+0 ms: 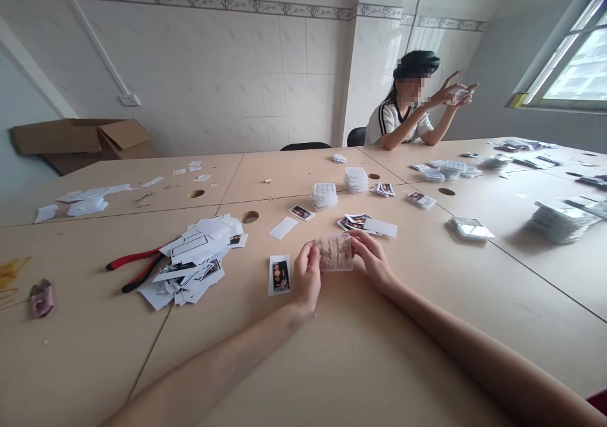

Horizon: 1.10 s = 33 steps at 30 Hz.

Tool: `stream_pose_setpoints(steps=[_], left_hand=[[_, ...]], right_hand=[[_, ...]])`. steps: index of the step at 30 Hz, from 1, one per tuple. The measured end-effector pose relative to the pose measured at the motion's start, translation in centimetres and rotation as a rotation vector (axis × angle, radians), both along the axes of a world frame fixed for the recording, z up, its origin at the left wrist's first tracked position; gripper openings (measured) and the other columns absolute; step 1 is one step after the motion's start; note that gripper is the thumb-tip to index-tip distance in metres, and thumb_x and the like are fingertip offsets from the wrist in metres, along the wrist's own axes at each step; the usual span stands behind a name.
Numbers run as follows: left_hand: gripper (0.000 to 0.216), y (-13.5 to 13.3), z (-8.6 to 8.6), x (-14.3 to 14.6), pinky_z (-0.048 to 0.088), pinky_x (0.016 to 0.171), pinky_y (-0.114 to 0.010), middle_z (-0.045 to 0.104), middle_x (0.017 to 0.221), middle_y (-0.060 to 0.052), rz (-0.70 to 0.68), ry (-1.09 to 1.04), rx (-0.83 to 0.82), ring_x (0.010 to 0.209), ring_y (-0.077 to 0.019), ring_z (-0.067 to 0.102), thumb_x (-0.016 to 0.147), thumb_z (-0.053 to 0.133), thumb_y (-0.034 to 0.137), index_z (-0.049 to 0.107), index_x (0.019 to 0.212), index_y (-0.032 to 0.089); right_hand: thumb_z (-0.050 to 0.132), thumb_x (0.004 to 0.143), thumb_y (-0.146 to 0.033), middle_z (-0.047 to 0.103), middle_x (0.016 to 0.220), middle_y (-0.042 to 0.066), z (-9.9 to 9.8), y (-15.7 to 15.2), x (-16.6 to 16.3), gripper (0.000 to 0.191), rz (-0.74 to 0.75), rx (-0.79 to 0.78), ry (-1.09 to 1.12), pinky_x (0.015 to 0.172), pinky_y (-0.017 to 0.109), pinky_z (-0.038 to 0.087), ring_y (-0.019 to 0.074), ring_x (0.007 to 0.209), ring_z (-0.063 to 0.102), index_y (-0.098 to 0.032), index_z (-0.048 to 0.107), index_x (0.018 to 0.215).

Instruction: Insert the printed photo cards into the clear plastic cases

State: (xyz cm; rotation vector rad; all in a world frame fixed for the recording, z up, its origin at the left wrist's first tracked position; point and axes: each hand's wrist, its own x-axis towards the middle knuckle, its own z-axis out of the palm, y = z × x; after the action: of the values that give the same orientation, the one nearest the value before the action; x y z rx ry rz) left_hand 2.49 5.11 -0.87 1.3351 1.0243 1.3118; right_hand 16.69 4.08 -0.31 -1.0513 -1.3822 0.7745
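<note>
The left hand [307, 278] and the right hand [372, 259] pinch a clear plastic rectangular box [336, 253] of gold-coloured pieces by its opposite ends — left thumb along one short edge, right fingers at the other, toward the upper corner. Whether its lower edge touches the pale wood-toned surface [332, 364] I cannot tell.

The surface shows between the forearms, from the box down to the bottom of the view. Room is tighter at the left hand: a white card with a black printed panel [281, 276] lies just beside it. Farther left spreads a loose pile of white and black paper cards [199, 250], with red-and-black pliers handles [137, 269] jutting past its left edge.

Beyond the box, an overlapping group of black printed cards with a white strip [379, 226] lies near the right fingertips; two stacks of clear plastic boxes [324, 196] stand farther back. To the right — well apart — flat clear plastic cases [472, 229] rest near a seam.
</note>
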Motion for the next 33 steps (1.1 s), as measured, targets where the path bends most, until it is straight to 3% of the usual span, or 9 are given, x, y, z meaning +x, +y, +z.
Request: stream_pose_setpoints(steps=[6,14,19,22,27,30,33], left_hand=[[0.032,0.2,-0.4,0.0,0.039,0.05,-0.02,0.059,0.081,-0.002,-0.013,-0.001,-0.025,0.064,-0.0128,0.053,0.077,0.041,0.046,0.053,0.093,0.021],[0.03,0.1,-0.4,-0.4,0.042,0.071,-0.023,0.058,0.091,-0.004,-0.01,0.001,0.028,0.082,-0.0156,0.055,0.077,0.043,0.043,0.051,0.096,0.021],[0.025,0.1,0.0,-0.3,0.043,0.068,-0.024,0.06,0.086,-0.003,0.052,0.008,0.006,0.077,-0.0151,0.056,0.076,0.047,0.037,0.047,0.097,0.022],[0.026,-0.4,0.6,-0.2,0.044,0.067,-0.024,0.061,0.08,-0.003,-0.027,-0.003,0.034,0.075,-0.015,0.058,0.075,0.049,0.034,0.046,0.097,0.021],[0.024,-1.0,1.3,-0.1,0.044,0.065,-0.023,0.062,0.081,-0.004,-0.096,0.03,0.087,0.073,-0.0139,0.059,0.076,0.05,0.03,0.047,0.097,0.02],[0.024,-0.8,1.0,-0.2,0.044,0.066,-0.024,0.062,0.084,-0.005,-0.052,0.039,0.088,0.079,-0.0152,0.059,0.077,0.048,0.03,0.045,0.098,0.02],[0.024,-0.4,0.5,-0.2,0.044,0.067,-0.025,0.06,0.088,-0.006,0.012,0.041,0.066,0.084,-0.0161,0.058,0.078,0.046,0.031,0.044,0.098,0.02]], right_hand=[[0.034,0.083,-0.035,0.05,0.07,0.001,0.6,-0.6,0.2,0.025,0.124,0.102,-0.217,0.061,0.025,0.037,0.014,0.066,0.047,-0.019,0.052,0.075],[0.05,0.075,-0.034,0.049,0.063,-0.001,0.3,-1.8,-0.9,0.016,0.198,0.142,-0.452,0.053,0.023,0.035,0.0121,0.057,0.044,-0.02,0.046,0.07],[0.038,0.082,-0.033,0.045,0.064,-0.001,-0.1,-0.8,-0.5,0.018,0.098,0.067,-0.282,0.056,0.024,0.034,0.0122,0.058,0.041,-0.019,0.045,0.072],[0.036,0.083,-0.036,0.043,0.062,-0.001,-0.7,0.3,-0.1,0.023,0.03,0.0,-0.137,0.054,0.023,0.035,0.0122,0.058,0.04,-0.019,0.043,0.068],[0.037,0.082,-0.036,0.044,0.064,-0.001,-1.0,1.0,0.2,0.025,0.033,-0.011,-0.098,0.056,0.023,0.036,0.0118,0.06,0.04,-0.018,0.043,0.066],[0.037,0.082,-0.035,0.05,0.072,0.0,-0.8,0.6,0.1,0.019,0.086,-0.061,-0.023,0.059,0.023,0.038,0.0123,0.064,0.045,-0.019,0.048,0.085],[0.038,0.082,-0.032,0.051,0.069,-0.002,-0.7,0.2,0.1,0.03,0.111,-0.117,-0.005,0.057,0.023,0.038,0.0118,0.062,0.047,-0.022,0.037,0.109]])
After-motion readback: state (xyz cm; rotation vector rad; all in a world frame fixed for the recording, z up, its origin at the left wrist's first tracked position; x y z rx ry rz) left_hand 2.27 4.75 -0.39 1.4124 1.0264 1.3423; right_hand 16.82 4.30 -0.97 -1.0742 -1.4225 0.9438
